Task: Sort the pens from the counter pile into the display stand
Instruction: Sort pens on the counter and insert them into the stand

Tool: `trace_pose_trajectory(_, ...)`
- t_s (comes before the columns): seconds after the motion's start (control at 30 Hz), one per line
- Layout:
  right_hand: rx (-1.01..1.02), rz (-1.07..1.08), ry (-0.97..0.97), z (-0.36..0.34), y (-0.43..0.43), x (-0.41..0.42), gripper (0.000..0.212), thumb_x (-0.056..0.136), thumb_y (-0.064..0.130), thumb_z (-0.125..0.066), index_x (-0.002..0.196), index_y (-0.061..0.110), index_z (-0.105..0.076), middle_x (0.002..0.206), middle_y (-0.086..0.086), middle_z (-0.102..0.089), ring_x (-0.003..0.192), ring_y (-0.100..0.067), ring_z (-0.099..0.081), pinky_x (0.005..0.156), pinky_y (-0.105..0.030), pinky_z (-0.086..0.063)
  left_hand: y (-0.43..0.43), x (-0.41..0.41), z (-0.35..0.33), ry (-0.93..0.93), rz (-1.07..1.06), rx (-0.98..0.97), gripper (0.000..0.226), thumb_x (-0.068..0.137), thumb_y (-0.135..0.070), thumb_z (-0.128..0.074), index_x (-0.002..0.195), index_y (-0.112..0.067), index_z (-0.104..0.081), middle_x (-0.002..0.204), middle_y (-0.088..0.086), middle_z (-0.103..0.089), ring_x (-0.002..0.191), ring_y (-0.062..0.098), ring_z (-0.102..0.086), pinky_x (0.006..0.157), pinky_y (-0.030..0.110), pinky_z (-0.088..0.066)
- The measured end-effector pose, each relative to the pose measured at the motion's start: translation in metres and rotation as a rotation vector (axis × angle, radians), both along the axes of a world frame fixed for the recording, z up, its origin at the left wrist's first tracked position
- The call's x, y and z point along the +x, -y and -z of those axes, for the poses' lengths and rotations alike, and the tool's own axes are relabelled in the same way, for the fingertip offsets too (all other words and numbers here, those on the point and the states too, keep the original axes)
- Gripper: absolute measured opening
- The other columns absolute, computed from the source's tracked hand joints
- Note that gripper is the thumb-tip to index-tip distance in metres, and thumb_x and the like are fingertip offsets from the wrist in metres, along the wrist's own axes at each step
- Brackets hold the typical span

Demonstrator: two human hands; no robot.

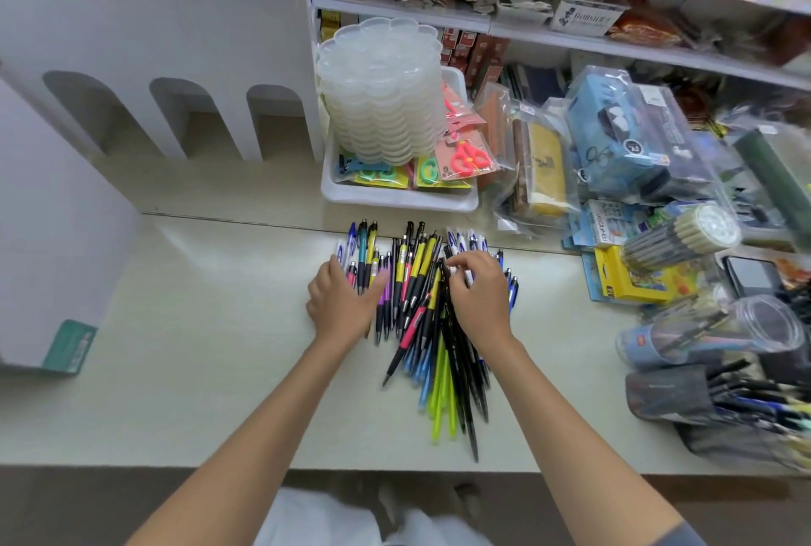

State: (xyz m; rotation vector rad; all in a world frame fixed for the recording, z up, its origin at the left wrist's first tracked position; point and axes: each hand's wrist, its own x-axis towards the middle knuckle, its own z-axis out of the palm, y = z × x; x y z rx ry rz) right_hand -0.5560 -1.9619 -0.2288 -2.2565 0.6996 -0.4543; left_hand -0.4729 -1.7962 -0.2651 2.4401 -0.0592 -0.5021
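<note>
A pile of pens (421,304) in black, yellow, blue, green and pink lies on the pale counter (219,348), tips pointing mostly toward me. My left hand (340,304) rests flat on the pile's left side, fingers spread over several pens. My right hand (478,295) sits on the pile's right side, its fingertips pinching a white-and-black pen at the top of the pile. The white display stand (166,63) with three arched slots rises at the back left, apart from both hands.
A white tray (395,199) holding stacked clear palettes (382,93) and packaged scissors stands behind the pile. Bagged stationery, a pencil tube (684,238) and pen cases crowd the right side. A white box (57,282) stands at the left. Shelves run along the back.
</note>
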Motion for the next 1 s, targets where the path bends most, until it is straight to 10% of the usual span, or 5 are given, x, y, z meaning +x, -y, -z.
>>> trace_pose_trajectory(0.37, -0.034, -0.042, -0.175, 0.037, -0.003, -0.020, 0.055, 0.098, 0.045, -0.026, 0.150, 0.027, -0.035, 0.158, 0.003, -0.026, 0.148, -0.012, -0.014, 0.120, -0.035, -0.007, 0.048, -0.012, -0.005, 0.049, -0.096, 0.120, 0.112, 0.076, -0.070, -0.066, 0.154, -0.009, -0.013, 0.157, 0.011, -0.027, 0.142, 0.030, -0.027, 0.107, 0.049, -0.035)
trace_pose_trajectory(1.0, -0.191, -0.112, -0.232, 0.055, -0.004, -0.020, 0.065, 0.097, 0.051, -0.015, 0.156, 0.023, -0.019, 0.163, 0.003, -0.017, 0.151, -0.010, -0.001, 0.123, -0.036, -0.001, 0.054, 0.002, -0.010, 0.049, -0.069, 0.162, 0.065, 0.087, -0.060, -0.061, 0.117, -0.003, -0.047, 0.116, 0.017, -0.057, 0.108, 0.035, -0.056, 0.076, 0.039, -0.045)
